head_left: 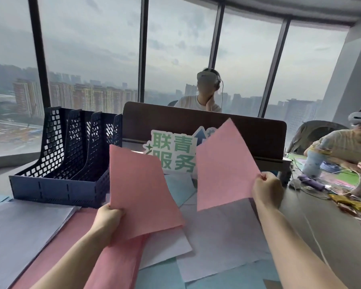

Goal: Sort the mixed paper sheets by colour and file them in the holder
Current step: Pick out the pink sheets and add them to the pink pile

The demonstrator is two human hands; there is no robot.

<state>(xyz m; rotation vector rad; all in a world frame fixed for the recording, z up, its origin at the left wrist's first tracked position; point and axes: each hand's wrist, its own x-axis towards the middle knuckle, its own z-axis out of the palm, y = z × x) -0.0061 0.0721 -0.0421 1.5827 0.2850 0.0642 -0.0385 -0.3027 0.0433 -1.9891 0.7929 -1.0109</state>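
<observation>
Head view looks across a desk [313, 230] strewn with paper, windows [88, 49] and a hazy skyline behind it. Loose white, blue and pink sheets [217, 232] overlap over most of the near surface; a white stack [19, 226] lies at the left, with a pink stack [75, 236] just beside it. A dark blue mesh holder [71, 163] stands upright behind those stacks, its slots showing no paper from this angle. A brown divider [248, 130] crosses the middle, with a green-lettered sign [171, 151] in front of it. Two people in headsets sit beyond — one [204, 97] behind the divider, one [346, 140] at the far right, by a clutter of cables and wrappers [342, 195].

Both hands are raised over the desk. Left hand [108, 215] grips the bottom corner of a few pink sheets [140, 188], fingers curled round the edge, the sheets tilted up and sagging at their lower right. Right hand [267, 190] pinches the right edge of a single pink sheet [223, 165], which stands tilted — clear of the left bunch.
</observation>
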